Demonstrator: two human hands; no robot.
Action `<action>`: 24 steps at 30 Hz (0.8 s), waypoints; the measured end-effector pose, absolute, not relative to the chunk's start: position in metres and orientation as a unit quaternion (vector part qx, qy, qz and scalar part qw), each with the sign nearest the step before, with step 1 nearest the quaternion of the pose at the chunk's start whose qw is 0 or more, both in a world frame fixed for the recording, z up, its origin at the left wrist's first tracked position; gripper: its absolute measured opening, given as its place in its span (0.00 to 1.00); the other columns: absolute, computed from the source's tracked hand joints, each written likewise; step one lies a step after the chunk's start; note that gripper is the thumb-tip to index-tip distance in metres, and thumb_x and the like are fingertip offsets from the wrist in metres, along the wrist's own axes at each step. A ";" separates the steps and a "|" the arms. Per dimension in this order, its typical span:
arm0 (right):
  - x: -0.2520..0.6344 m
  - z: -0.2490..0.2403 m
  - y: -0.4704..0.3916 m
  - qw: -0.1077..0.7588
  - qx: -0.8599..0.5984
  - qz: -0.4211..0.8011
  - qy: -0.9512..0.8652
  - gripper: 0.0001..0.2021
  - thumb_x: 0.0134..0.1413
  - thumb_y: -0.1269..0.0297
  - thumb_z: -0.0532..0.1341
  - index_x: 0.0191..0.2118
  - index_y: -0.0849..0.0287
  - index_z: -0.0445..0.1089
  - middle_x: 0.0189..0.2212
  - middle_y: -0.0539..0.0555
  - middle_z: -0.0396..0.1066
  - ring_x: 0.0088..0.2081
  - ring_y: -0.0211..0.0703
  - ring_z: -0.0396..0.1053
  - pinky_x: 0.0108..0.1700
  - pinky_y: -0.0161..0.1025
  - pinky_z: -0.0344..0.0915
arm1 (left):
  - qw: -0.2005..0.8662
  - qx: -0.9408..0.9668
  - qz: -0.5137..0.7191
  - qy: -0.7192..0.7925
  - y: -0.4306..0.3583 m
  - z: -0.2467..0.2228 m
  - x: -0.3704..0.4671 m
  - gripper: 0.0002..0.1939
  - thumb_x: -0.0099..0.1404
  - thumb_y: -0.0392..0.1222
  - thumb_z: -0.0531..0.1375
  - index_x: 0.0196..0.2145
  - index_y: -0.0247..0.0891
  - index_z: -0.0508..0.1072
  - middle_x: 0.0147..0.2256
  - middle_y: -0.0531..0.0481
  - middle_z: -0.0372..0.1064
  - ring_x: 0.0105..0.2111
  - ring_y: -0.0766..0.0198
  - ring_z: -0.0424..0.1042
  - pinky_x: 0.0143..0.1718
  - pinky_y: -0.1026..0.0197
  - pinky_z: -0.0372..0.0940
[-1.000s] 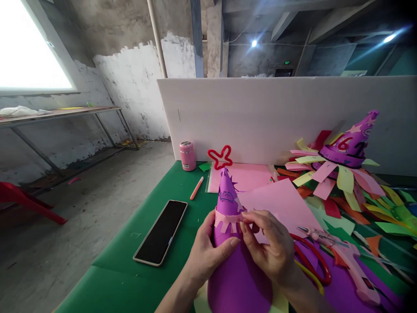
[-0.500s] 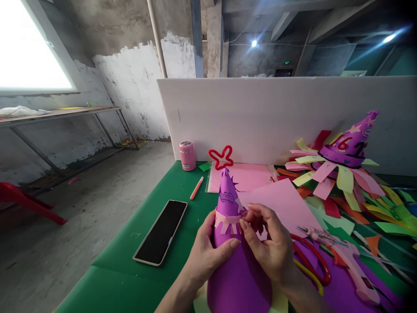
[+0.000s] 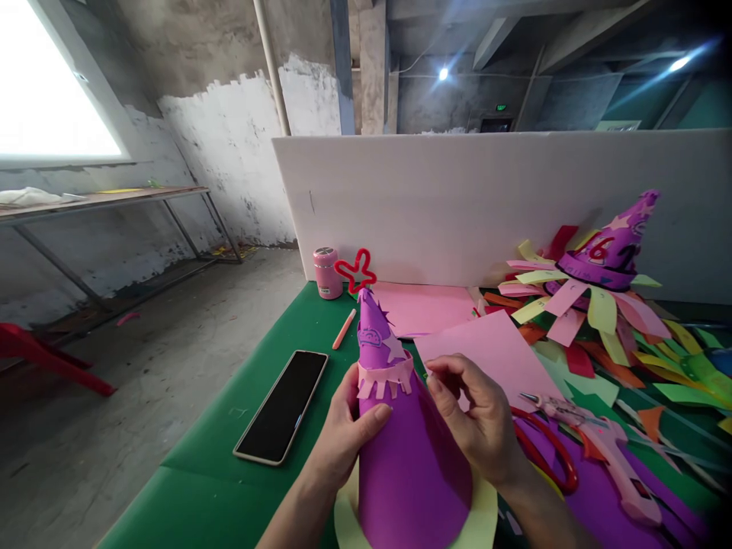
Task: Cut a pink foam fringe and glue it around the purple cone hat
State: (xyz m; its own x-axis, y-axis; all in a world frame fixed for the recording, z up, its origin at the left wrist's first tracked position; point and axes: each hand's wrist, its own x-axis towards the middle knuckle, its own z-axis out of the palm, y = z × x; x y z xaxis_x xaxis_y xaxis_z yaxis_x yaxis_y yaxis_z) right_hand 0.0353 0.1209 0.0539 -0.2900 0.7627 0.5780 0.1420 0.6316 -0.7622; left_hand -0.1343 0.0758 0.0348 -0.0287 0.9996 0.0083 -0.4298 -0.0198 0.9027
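A tall purple paper cone hat [image 3: 412,465] stands tilted before me, with a pale yellow brim [image 3: 483,511] at its base. Around its upper part runs a fringed pink paper band [image 3: 384,381], and a pink star [image 3: 393,347] sits above it. A red bent pipe-cleaner shape [image 3: 355,271] tops the tip. My left hand [image 3: 351,431] grips the cone's left side just below the band. Right of the cone, apart from it, my right hand [image 3: 477,415] has thumb and index finger pinched together; what they hold, if anything, is too small to name.
A phone [image 3: 282,408], an orange pen [image 3: 344,329] and a pink jar [image 3: 327,273] are on the left. To the right lie red-handled scissors [image 3: 563,457], a pink glue gun [image 3: 614,457], pink sheets [image 3: 492,351] and a decorated purple hat [image 3: 606,255].
The cone and my left hand have shifted left, and the cone has turned a little. My right hand has come away from the pink band.
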 end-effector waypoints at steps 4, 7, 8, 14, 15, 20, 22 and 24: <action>0.033 0.058 0.121 0.481 -0.293 0.262 -0.783 0.03 0.56 0.69 0.58 0.37 0.56 0.66 0.30 0.49 0.66 0.29 0.35 0.62 0.31 0.34 0.62 | 0.577 0.377 0.617 0.380 0.076 0.031 -0.139 0.30 0.50 0.44 0.67 0.50 0.40 0.64 0.45 0.42 0.72 0.49 0.47 0.68 0.47 0.53 0.66; 0.030 0.059 0.119 0.471 -0.291 0.257 -0.792 0.03 0.55 0.69 0.59 0.37 0.56 0.66 0.31 0.50 0.67 0.29 0.35 0.63 0.31 0.34 0.62 | 0.563 0.386 0.620 0.386 0.076 0.030 -0.141 0.29 0.51 0.45 0.67 0.50 0.41 0.65 0.47 0.43 0.71 0.49 0.48 0.68 0.47 0.53 0.65; 0.030 0.060 0.118 0.465 -0.294 0.264 -0.792 0.03 0.55 0.69 0.59 0.37 0.57 0.66 0.31 0.50 0.67 0.29 0.35 0.63 0.31 0.34 0.62 | 0.557 0.392 0.620 0.389 0.075 0.030 -0.141 0.29 0.51 0.45 0.67 0.50 0.41 0.65 0.47 0.43 0.71 0.49 0.48 0.68 0.47 0.53 0.66; 0.022 0.062 0.108 0.460 -0.331 0.338 -0.752 0.03 0.53 0.66 0.60 0.33 0.58 0.65 0.27 0.49 0.63 0.27 0.35 0.62 0.29 0.33 0.62 | 0.491 0.442 0.635 0.400 0.074 0.031 -0.142 0.29 0.51 0.43 0.67 0.49 0.43 0.64 0.44 0.47 0.71 0.46 0.53 0.71 0.43 0.60 0.67; 0.020 0.062 0.107 0.461 -0.343 0.359 -0.736 0.04 0.53 0.65 0.60 0.33 0.58 0.65 0.26 0.48 0.62 0.26 0.35 0.61 0.27 0.32 0.61 | 0.475 0.450 0.639 0.405 0.074 0.032 -0.141 0.29 0.50 0.42 0.67 0.50 0.43 0.64 0.44 0.48 0.71 0.46 0.53 0.71 0.42 0.61 0.67; 0.016 0.063 0.104 0.439 -0.364 0.493 -0.657 0.07 0.53 0.60 0.60 0.32 0.57 0.63 0.24 0.46 0.59 0.25 0.34 0.59 0.25 0.31 0.58 | 0.394 0.493 0.646 0.430 0.074 0.035 -0.140 0.27 0.49 0.41 0.67 0.47 0.41 0.64 0.43 0.48 0.71 0.45 0.54 0.70 0.42 0.60 0.67; 0.016 0.062 0.104 0.432 -0.345 0.530 -0.642 0.08 0.54 0.59 0.60 0.31 0.57 0.62 0.24 0.46 0.59 0.25 0.33 0.58 0.26 0.31 0.57 | 0.372 0.502 0.646 0.438 0.074 0.036 -0.139 0.27 0.49 0.41 0.67 0.46 0.41 0.63 0.43 0.48 0.71 0.45 0.53 0.70 0.43 0.59 0.67; 0.016 0.061 0.105 0.429 -0.330 0.556 -0.631 0.09 0.54 0.59 0.60 0.30 0.57 0.62 0.24 0.45 0.58 0.26 0.33 0.56 0.26 0.31 0.56 | 0.356 0.507 0.643 0.450 0.074 0.036 -0.138 0.28 0.48 0.41 0.67 0.46 0.40 0.63 0.44 0.47 0.70 0.46 0.53 0.70 0.44 0.59 0.66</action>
State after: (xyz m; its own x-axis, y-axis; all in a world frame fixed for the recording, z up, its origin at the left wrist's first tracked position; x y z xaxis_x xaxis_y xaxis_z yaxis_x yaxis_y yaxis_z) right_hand 0.0164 0.1049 0.0614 -0.4135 0.8937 0.1744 -0.0609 0.1640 -0.9846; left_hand -0.1385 0.0744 0.0364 -0.2328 0.9144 0.3311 -0.0027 -0.3411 0.9400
